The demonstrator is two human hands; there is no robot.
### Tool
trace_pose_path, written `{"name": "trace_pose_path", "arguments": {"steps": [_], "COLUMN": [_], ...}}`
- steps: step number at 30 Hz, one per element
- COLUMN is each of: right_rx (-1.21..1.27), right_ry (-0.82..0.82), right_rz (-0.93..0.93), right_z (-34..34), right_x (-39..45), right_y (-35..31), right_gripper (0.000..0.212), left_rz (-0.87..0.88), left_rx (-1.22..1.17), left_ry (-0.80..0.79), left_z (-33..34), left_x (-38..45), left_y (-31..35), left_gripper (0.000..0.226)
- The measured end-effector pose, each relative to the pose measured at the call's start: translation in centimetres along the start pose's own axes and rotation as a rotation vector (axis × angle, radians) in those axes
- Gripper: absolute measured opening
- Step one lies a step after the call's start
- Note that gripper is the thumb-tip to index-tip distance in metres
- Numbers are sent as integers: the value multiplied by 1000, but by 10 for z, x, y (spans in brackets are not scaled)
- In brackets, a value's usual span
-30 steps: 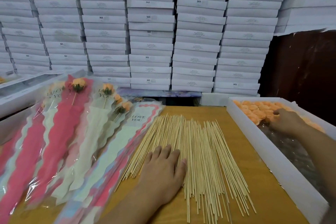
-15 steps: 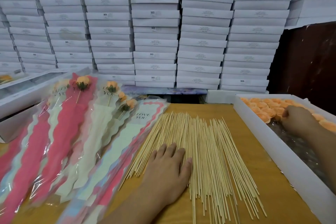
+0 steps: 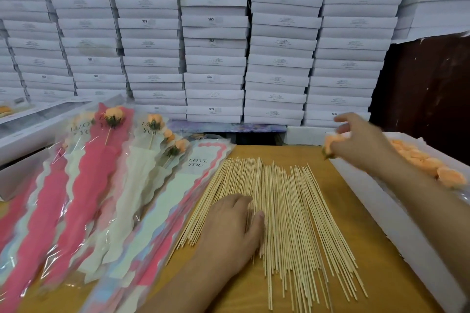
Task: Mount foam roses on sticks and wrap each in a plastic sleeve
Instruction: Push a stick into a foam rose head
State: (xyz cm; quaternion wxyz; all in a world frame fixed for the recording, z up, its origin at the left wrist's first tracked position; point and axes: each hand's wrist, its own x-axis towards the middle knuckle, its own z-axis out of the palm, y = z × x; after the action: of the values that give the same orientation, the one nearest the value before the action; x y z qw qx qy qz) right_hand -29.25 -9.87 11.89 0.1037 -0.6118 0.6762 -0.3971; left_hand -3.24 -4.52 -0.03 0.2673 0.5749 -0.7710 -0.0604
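The right hand (image 3: 361,142) is up over the near edge of the white box (image 3: 396,213) at the right, its fingers (image 3: 342,117) partly spread while thumb and forefinger pinch a peach foam rose (image 3: 332,143); the bloom looks soft and rounded, blurred, with a dark green base showing below. More peach roses (image 3: 427,162) lie packed in the box. The left hand (image 3: 230,226) rests on the fan of pale wooden sticks (image 3: 292,211) spread across the table (image 3: 356,249), fingers curled down onto them; whether it grips one I cannot tell. Finished roses in pink and cream "LOVE YOU" sleeves (image 3: 84,185) lie to the left
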Motion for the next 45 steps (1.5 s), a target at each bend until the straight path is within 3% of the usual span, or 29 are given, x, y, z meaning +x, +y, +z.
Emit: {"name": "trace_pose_path", "arguments": {"steps": [5,7,8,12,15,17,19,23,27,33,40,45], "right_rx": [95,105,117,133,234,289,203,-186,-365,-314,-73,10], "right_ry": [-216,-247,-246,-242,-198,-79,-42,-211,-276,-353,-403,-393], "right_rz": [-168,-214,-228,-233,-185,-150,-98,-9,-16,53,126,114], "right_z": [66,88,95,101,98,95,92,98,108,103,85,74], "right_x": [-80,-101,-107,-112,-112,-107,-102,-101,-105,-103,-99,-97], "right_y": [-40,-41,-41,-37,-33,-28,-19,-14,-21,-20,-5,7], "right_gripper": [63,60,59,58,34,14,20,32,50,39,50,36], "left_rz": [22,36,35,-45,-94,-160,-238,-373,-423,-485,-555,-590], "left_rx": [-173,-341,-408,-503,-525,-547,-590,-715,-765,-819,-1043,-1172], "left_ry": [13,-5,-12,10,27,70,130,202,184,171,105,56], "left_z": [-6,-8,-10,-12,-13,-14,-16,-21,-23,-25,-31,-36], "left_x": [-2,-3,-4,-3,0,2,5,9,9,11,13,15], "left_y": [6,10,11,7,5,4,1,-3,-2,-1,-5,-12], "left_gripper": [59,37,27,20,4,7,16,20,18,17,13,25]}}
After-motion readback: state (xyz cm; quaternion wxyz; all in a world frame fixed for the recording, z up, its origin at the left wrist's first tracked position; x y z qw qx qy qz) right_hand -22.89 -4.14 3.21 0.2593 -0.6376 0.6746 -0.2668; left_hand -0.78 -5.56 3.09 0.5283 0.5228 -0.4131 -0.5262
